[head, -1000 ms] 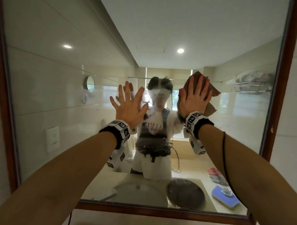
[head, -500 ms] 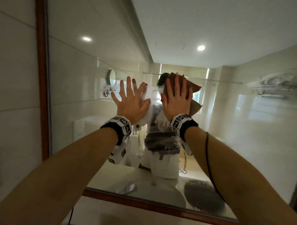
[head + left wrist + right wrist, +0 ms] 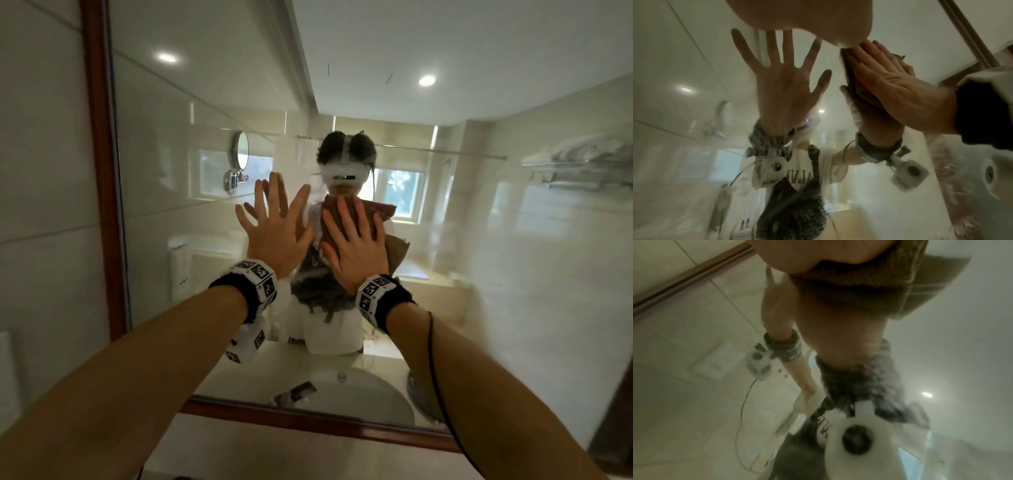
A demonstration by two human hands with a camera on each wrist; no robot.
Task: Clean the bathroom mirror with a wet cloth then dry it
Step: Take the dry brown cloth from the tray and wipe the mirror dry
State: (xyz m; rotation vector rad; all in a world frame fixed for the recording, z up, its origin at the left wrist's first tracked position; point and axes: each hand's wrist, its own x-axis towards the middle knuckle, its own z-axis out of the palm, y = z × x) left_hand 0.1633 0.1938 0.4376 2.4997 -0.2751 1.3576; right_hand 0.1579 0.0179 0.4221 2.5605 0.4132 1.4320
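The wood-framed bathroom mirror [image 3: 205, 102] fills the head view. My right hand [image 3: 354, 246] lies flat, fingers straight, and presses a brown cloth [image 3: 383, 209] against the glass near its middle. Brown corners of the cloth stick out to the right of the hand. My left hand [image 3: 274, 222] rests beside it on the bare glass, fingers spread, holding nothing. In the left wrist view the right hand [image 3: 892, 84] covers the cloth [image 3: 847, 65]. The right wrist view shows the cloth [image 3: 920, 280] under my palm [image 3: 797, 254].
The mirror's left frame [image 3: 102, 171] stands close to my left hand, and the bottom frame [image 3: 308, 421] runs below my forearms. The glass reflects a sink [image 3: 359, 394], a towel rack [image 3: 582, 161] and a small round mirror [image 3: 241, 150]. The glass at the right looks hazy.
Both hands have slid left across the glass, the right one taking the cloth along and a little lower. The left frame has come into view and the right frame has left it.
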